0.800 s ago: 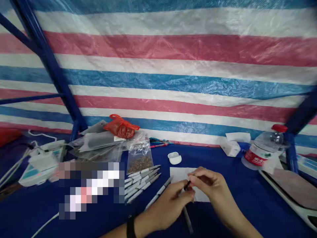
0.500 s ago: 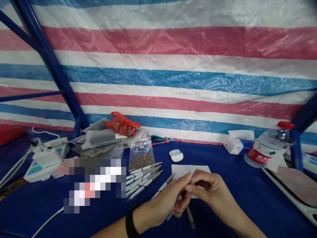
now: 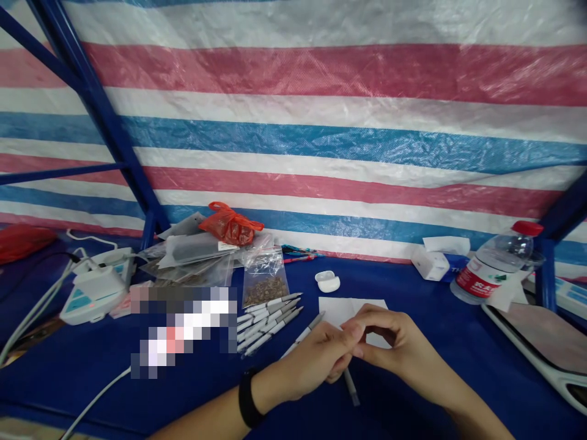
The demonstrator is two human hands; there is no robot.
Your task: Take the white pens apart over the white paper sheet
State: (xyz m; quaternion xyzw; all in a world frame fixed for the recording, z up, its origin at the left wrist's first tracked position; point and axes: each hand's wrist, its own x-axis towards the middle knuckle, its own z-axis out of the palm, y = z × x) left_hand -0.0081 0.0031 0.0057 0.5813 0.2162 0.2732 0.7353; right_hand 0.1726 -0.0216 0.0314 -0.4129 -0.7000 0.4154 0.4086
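My left hand (image 3: 312, 360), with a black wristband (image 3: 247, 397) on its wrist, curls around a white pen (image 3: 302, 335) whose grey tip points up and to the right. A grey pen end (image 3: 351, 388) sticks out below my fingers. My right hand (image 3: 394, 336) is bent inward, its fingertips meeting those of my left hand. Whatever lies between them is hidden. Both hands are over a sheet of white paper (image 3: 348, 308) on the blue table cover (image 3: 92, 379).
Several white pens (image 3: 270, 321) lie in a row left of the paper. Behind are a white earbud case (image 3: 328, 281), a clear bag of brown granules (image 3: 265, 286), an orange plastic bag (image 3: 230, 224), a tissue box (image 3: 430, 264) and a water bottle (image 3: 490, 269). A striped tarp (image 3: 293, 134) hangs behind.
The whole scene sits higher in the view as my head has tilted. My fingers have closed together, and the small dark piece seen earlier between them is now hidden.
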